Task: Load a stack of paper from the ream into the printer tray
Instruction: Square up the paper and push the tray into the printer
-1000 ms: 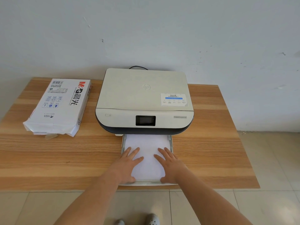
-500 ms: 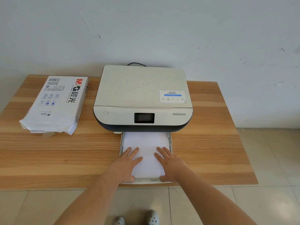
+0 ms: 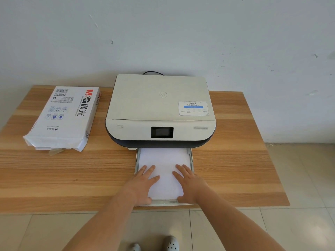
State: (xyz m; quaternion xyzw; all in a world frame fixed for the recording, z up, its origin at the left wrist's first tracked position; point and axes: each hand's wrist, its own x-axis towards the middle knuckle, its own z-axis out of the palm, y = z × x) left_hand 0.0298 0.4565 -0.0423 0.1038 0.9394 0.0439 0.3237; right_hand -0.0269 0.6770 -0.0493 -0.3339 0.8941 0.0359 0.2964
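A white stack of paper [image 3: 164,162] lies in the pulled-out printer tray [image 3: 190,156], which juts from under the beige printer [image 3: 159,109] toward the table's front edge. My left hand [image 3: 143,183] rests flat on the paper's left half, fingers spread. On the right half my right hand [image 3: 190,182] lies flat the same way. Both palms cover the tray's near corners. The opened white ream [image 3: 61,118] lies on the table to the left of the printer, its torn end facing me.
The wooden table [image 3: 235,169] stands against a pale wall. A black cable [image 3: 153,72] loops behind the printer. Tiled floor and my shoes [image 3: 170,243] show below the table's front edge.
The tray has slid a little into the printer under both flat hands, so less paper shows. The view has shifted slightly.
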